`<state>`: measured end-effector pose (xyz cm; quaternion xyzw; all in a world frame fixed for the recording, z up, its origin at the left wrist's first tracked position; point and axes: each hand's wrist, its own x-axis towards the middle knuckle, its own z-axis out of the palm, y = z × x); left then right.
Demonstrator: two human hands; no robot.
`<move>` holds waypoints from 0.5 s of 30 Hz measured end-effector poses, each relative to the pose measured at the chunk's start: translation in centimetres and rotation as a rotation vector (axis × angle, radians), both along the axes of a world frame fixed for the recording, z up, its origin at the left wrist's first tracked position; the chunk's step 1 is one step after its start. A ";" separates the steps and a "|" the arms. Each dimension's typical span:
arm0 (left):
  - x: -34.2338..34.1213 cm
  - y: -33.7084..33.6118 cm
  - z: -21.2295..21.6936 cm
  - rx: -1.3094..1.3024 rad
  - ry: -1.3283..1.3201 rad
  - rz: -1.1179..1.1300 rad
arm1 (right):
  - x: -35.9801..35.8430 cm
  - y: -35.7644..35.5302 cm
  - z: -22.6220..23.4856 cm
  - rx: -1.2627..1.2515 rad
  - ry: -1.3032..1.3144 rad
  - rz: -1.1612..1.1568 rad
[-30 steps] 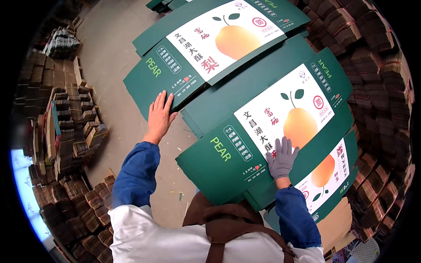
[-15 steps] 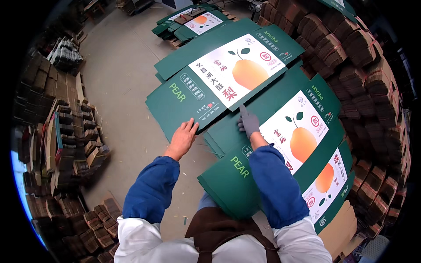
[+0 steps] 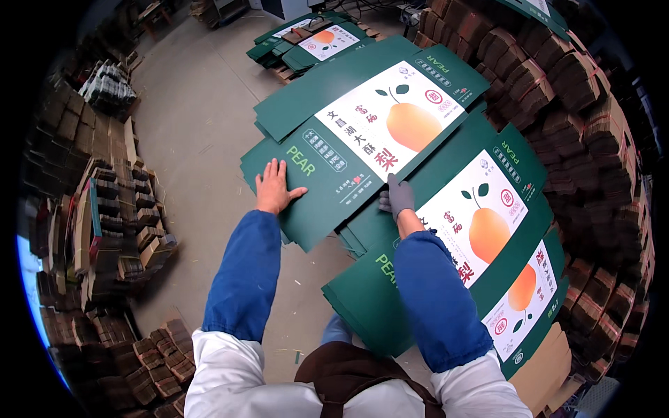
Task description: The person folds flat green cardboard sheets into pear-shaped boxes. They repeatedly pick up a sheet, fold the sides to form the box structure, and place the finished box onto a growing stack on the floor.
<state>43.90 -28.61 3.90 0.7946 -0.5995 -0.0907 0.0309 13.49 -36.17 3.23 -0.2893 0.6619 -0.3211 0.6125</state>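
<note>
"Where's the upper green carton sheet (image 3: 366,129)?"

"Right under the left hand (image 3: 274,189). Its bare fingers are spread wide, resting on the sheet's left end, not gripping it."

"And the gloved right hand (image 3: 399,196)?"

"At the sheet's near edge, by the lowest corner of its white panel (image 3: 390,111). Those fingers are partly curled; I can't tell whether they pinch the edge."

"What's below that wrist?"

"Another green carton sheet (image 3: 481,226), nearer the person."
</note>
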 end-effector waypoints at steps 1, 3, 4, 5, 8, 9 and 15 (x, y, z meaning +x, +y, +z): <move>-2.0 1.3 0.4 0.023 -0.006 -0.008 | -1.1 0.1 -0.4 -0.056 0.006 -0.005; -6.9 3.2 0.6 -0.041 0.003 -0.050 | -5.0 -0.5 -2.1 -0.108 -0.019 -0.201; -9.1 4.6 0.3 -0.089 0.012 -0.082 | -7.9 -0.3 -3.0 -0.139 -0.055 -0.196; -10.9 5.9 0.4 -0.168 0.062 -0.121 | -10.5 0.1 -3.3 -0.175 -0.090 -0.192; -10.5 12.3 0.5 -0.274 0.251 -0.020 | -12.1 5.8 0.2 -0.143 -0.198 -0.319; -11.1 14.4 0.4 -0.311 0.302 0.060 | -14.0 8.4 1.5 -0.109 -0.178 -0.328; -19.4 23.9 -1.4 0.103 1.019 0.249 | -29.0 26.4 2.1 0.035 0.035 -0.489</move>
